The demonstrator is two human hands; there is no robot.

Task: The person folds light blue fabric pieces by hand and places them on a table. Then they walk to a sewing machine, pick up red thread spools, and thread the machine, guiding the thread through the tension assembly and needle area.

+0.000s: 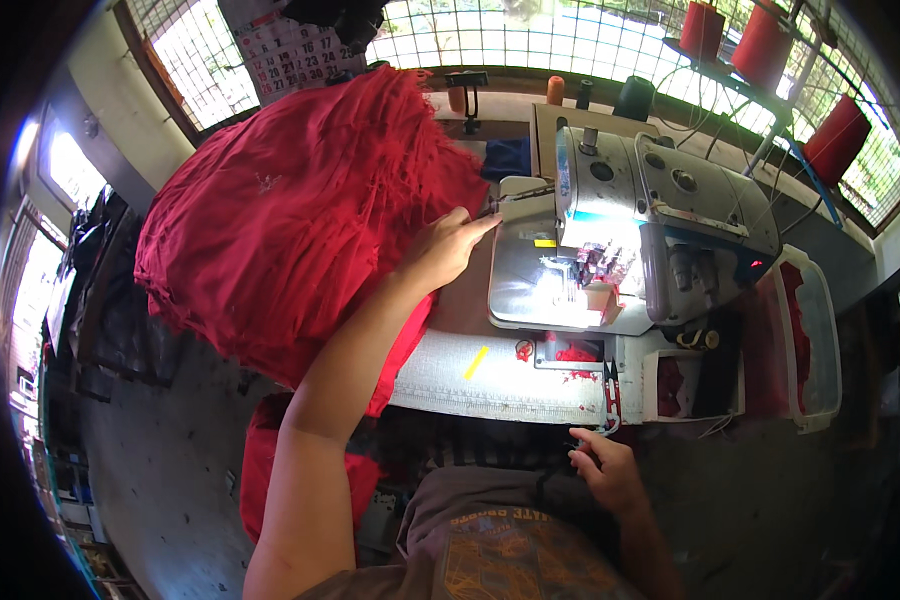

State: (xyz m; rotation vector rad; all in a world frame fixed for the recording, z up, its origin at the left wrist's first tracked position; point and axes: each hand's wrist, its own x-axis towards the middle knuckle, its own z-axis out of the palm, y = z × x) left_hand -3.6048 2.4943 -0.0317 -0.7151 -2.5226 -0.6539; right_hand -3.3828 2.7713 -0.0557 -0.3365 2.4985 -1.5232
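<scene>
My left hand [442, 250] reaches over the right side of a large heap of red fabric [290, 200]. Its forefinger is stretched out to the left edge of the sewing machine's [705, 190] pale bed plate [520, 265]; a thin dark part lies by the fingertips. Below the table's front edge, my right hand [610, 475] has its thumb and forefinger curled round something small and dark that I cannot make out. Just above it, thread snips [612, 390] with red handles rest at the table edge. The machine's lamp glares over the needle area.
Red scraps [575, 354] lie in a recess of the worktable [450, 385]. To the right stand a small white box [667, 388] and a clear plastic bin [815, 350] with red cloth. Red thread cones [838, 140] hang upper right. More red fabric [265, 465] hangs below the table.
</scene>
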